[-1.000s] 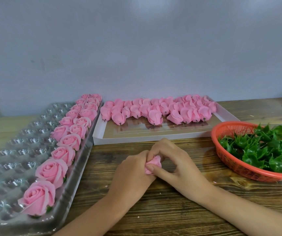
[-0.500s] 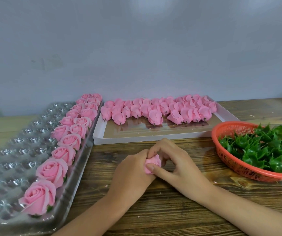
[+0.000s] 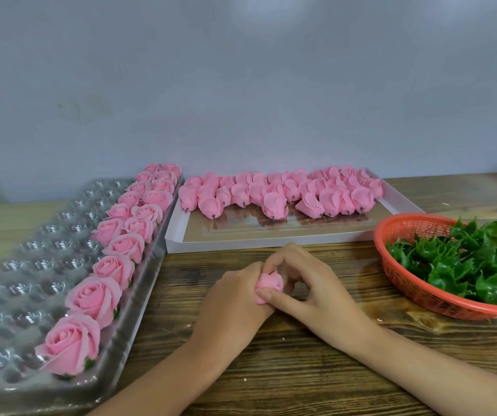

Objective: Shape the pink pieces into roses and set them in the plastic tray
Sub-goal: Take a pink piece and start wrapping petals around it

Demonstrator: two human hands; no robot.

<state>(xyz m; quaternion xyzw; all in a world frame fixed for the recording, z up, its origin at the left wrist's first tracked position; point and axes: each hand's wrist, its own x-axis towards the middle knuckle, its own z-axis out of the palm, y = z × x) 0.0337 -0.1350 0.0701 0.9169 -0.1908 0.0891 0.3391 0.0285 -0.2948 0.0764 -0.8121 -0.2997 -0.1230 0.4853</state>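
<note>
At the near middle of the wooden table [image 3: 271, 370], both hands are closed on 1 pink piece [image 3: 268, 282]. The left hand [image 3: 235, 298] cups it from 9 o'clock, and the right hand [image 3: 310, 286] pinches it from 3 o'clock with the thumb across its front.

The petals look thin and soft, so I judge that too hard a squeeze could crease or tear them. A slack grip could let the bud unroll or drop onto the wood.

The plastic tray [image 3: 16, 265] lies at 9 o'clock of the hands. On the way there the risk is brushing the finished roses [image 3: 94, 297], which stand in 2 rows along the tray's right edge, directly in the path. The free cups lie beyond them to the left.

The orange basket [image 3: 415, 291] of green leaves [image 3: 466, 262] sits at 3 o'clock, near the right forearm, where an elbow swing might nudge it. Farther off at 12 o'clock, the white box [image 3: 226, 243] holds the unshaped pink pieces [image 3: 271, 195] along its far side.
</note>
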